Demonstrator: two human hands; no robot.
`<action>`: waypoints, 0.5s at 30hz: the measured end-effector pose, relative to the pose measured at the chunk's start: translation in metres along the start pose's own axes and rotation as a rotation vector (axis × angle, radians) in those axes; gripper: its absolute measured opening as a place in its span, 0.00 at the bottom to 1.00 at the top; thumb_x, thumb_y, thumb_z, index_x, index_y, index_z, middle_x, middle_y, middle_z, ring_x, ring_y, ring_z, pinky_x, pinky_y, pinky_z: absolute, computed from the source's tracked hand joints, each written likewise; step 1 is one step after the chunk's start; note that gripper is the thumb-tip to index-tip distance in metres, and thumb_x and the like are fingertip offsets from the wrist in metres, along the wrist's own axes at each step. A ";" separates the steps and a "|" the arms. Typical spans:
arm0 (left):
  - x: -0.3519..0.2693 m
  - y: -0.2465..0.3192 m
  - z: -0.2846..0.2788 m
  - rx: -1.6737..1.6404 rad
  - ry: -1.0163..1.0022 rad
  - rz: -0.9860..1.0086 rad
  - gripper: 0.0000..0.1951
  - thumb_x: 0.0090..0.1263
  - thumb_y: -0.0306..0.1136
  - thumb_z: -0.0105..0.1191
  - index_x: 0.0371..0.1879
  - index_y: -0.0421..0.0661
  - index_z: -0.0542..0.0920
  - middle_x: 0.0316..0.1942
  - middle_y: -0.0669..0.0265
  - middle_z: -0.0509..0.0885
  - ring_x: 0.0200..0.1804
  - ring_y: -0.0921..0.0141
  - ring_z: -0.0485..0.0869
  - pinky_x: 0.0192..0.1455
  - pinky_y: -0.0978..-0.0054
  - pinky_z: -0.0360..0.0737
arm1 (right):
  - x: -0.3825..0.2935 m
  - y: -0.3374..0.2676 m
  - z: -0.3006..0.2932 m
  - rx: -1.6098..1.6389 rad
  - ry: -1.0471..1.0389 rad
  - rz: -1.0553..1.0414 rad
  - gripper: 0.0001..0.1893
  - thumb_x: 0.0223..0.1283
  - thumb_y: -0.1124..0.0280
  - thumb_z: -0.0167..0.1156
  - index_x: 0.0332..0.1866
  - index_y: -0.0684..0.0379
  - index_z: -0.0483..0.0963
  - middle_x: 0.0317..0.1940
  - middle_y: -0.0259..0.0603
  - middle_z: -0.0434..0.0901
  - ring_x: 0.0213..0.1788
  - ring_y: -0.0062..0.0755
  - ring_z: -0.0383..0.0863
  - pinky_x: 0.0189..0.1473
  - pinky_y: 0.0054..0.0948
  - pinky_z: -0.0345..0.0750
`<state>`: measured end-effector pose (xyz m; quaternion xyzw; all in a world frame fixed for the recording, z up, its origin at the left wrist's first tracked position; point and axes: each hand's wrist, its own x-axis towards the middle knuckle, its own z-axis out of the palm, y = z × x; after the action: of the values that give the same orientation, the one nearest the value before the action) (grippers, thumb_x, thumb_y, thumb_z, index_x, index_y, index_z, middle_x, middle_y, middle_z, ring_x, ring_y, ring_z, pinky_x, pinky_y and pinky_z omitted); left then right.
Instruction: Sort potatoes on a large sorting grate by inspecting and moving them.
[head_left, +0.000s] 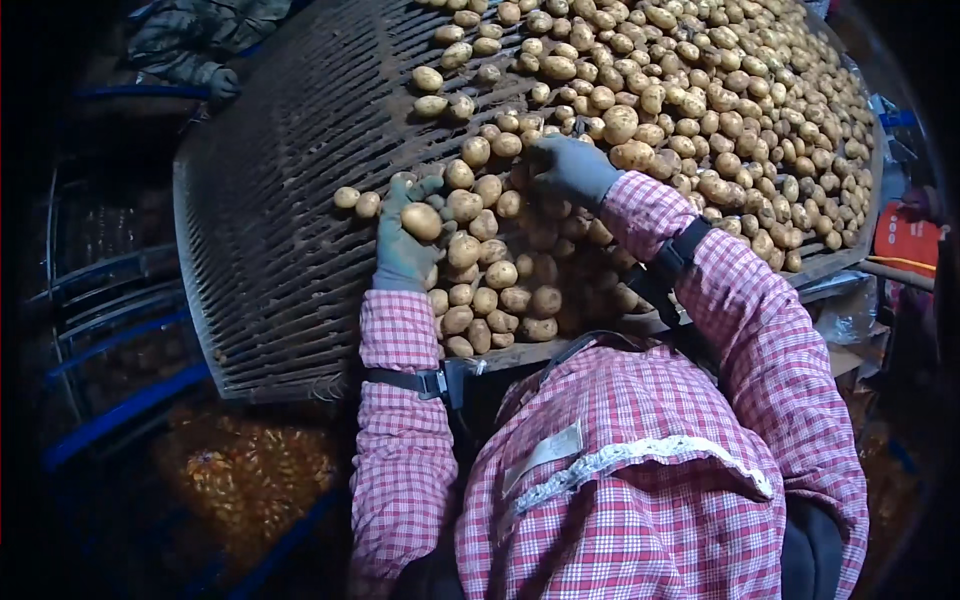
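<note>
In the head view my left hand, in a grey-green glove, cups a pale potato at the left edge of the potato heap. Two small potatoes lie just left of its fingers. My right hand, in a grey glove, reaches among the potatoes nearer the middle. Its fingertips are turned down and partly hidden, so I cannot see whether they grip anything. Between my forearms, more potatoes lie close together, those on the right in shadow. Soil marks many of them.
The potatoes rest on a dirty slatted sorting table, its bars showing on the left. At the upper left is another person's gloved hand. Blue rails run along the left, above filled mesh sacks. A red object is at the right.
</note>
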<state>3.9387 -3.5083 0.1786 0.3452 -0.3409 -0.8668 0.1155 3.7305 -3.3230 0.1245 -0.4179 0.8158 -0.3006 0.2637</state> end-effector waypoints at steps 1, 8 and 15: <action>0.006 0.005 -0.001 -0.007 -0.052 -0.012 0.17 0.74 0.42 0.54 0.49 0.42 0.85 0.34 0.65 0.83 0.34 0.71 0.83 0.36 0.75 0.85 | 0.001 0.002 0.002 0.002 -0.001 0.000 0.22 0.56 0.55 0.67 0.53 0.53 0.81 0.47 0.48 0.86 0.48 0.45 0.87 0.52 0.39 0.82; 0.081 0.013 0.033 1.376 0.086 0.315 0.19 0.66 0.39 0.57 0.52 0.45 0.87 0.44 0.57 0.87 0.42 0.66 0.86 0.47 0.70 0.83 | -0.052 0.028 -0.009 0.530 -0.154 0.107 0.26 0.58 0.63 0.70 0.61 0.62 0.78 0.48 0.43 0.88 0.49 0.32 0.86 0.53 0.31 0.81; 0.100 0.018 0.067 1.429 -0.082 0.006 0.22 0.66 0.35 0.57 0.58 0.41 0.84 0.48 0.58 0.88 0.45 0.67 0.87 0.51 0.71 0.83 | -0.103 0.018 -0.045 0.826 0.218 0.208 0.20 0.66 0.62 0.67 0.58 0.63 0.81 0.37 0.32 0.85 0.25 0.13 0.77 0.26 0.18 0.74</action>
<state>3.8191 -3.5311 0.1746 0.3029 -0.8302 -0.4436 -0.1493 3.7431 -3.2162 0.1611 -0.1589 0.6880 -0.6156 0.3499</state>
